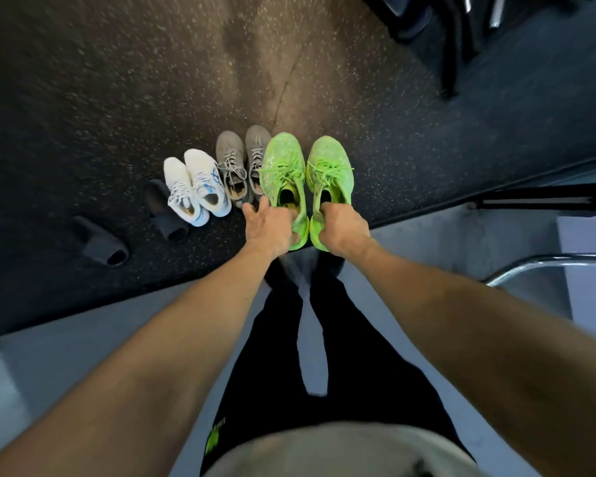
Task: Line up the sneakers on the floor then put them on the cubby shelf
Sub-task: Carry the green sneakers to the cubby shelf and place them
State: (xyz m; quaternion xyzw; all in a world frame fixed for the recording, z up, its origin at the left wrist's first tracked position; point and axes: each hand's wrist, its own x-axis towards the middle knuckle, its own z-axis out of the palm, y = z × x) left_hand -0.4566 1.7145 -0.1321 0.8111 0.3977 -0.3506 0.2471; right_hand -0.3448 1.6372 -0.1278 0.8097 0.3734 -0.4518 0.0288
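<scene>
Seen from above, the left hand [267, 223] and right hand [341, 223] each grip a heel of the neon-green knit sneakers [307, 173], seemingly aligning them beside the grey lace-up sneakers [243, 160]; shelving likely follows.

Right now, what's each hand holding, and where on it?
Left hand grips the left green sneaker at its heel collar; right hand grips the right green sneaker at its heel. The grey pair and white pair sit untouched.
</scene>
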